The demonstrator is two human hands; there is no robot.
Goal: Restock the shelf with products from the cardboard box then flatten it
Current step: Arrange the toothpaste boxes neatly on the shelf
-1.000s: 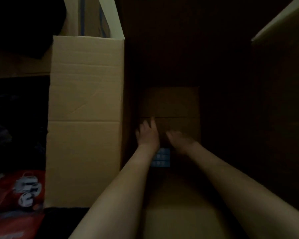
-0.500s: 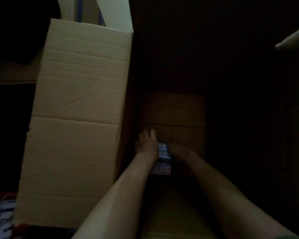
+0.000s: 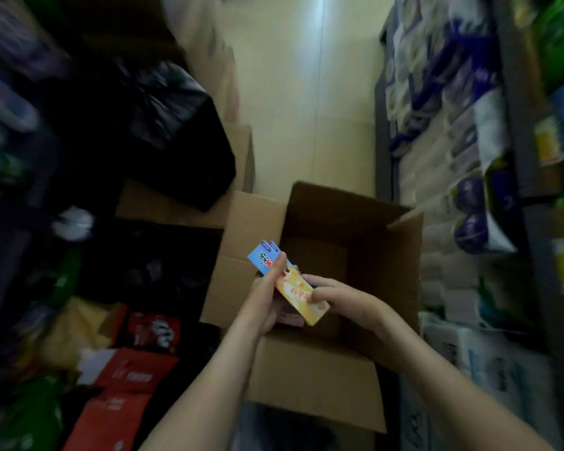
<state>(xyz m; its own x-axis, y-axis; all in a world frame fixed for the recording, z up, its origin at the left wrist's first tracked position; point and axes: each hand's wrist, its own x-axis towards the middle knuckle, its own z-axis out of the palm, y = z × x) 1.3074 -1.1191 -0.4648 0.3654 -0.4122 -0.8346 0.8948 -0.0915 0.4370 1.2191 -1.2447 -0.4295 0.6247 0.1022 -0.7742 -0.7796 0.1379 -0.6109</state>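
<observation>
Far left I see red cartons (image 3: pixel 124 379) low down, with a black bag (image 3: pixel 176 131) above them. My left hand (image 3: pixel 264 301) grips the stack of product boxes (image 3: pixel 295 289) from the left, fingers curled over its top face. My right hand (image 3: pixel 342 297) holds the stack's right end, fingers wrapped round it. The stack is tilted above the open cardboard box (image 3: pixel 339 219). The shelf (image 3: pixel 531 229) is at right, with blurred wrapped packs (image 3: pixel 450 151) beside it.
</observation>
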